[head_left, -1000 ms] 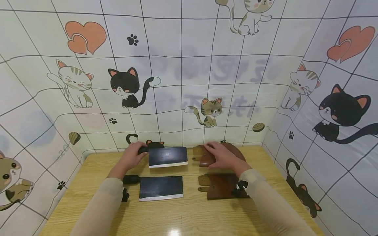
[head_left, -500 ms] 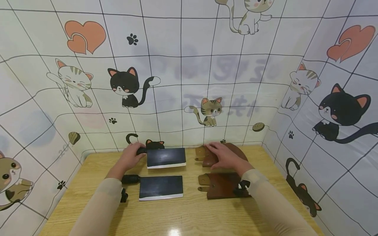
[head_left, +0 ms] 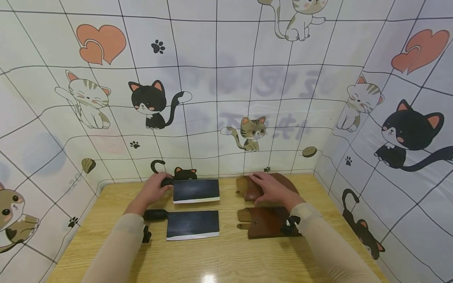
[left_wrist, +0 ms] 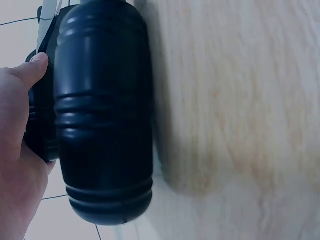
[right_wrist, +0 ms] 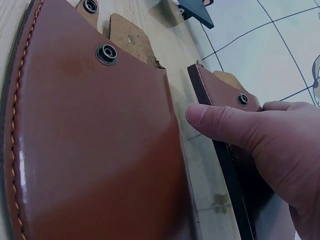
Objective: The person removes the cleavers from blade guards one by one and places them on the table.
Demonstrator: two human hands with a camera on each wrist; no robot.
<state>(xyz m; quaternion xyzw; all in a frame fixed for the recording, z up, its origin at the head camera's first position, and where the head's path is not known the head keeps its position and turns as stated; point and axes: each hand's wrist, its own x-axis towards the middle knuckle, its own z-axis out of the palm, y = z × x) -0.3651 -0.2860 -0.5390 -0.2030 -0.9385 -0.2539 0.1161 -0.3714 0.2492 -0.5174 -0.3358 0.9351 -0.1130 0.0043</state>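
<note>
At the back left of the table, my left hand [head_left: 154, 188] grips the black handle of the far cleaver [head_left: 196, 190]. Its dark blade points right, the pale edge toward me. Below it lies a second cleaver [head_left: 192, 225]; its ribbed black handle [left_wrist: 102, 100] fills much of the left wrist view. My right hand [head_left: 270, 189] holds the far brown leather knife sheath [head_left: 289, 184], thumb on the near edge in the right wrist view; the fingers are mostly hidden there. The near leather sheath [right_wrist: 95, 130], with snap studs and a tan strap, lies flat beneath my right forearm.
The wooden table [head_left: 212, 259] ends at a back wall [head_left: 201, 129] hung with cat-printed sheeting, which also runs along both sides. Black wrist cameras, such as the right one [head_left: 291, 224], sit on both sleeves.
My left hand has drawn the far cleaver a little left and toward me. My right hand and the far sheath have shifted slightly right, widening the gap. The near cleaver and near sheath stay put.
</note>
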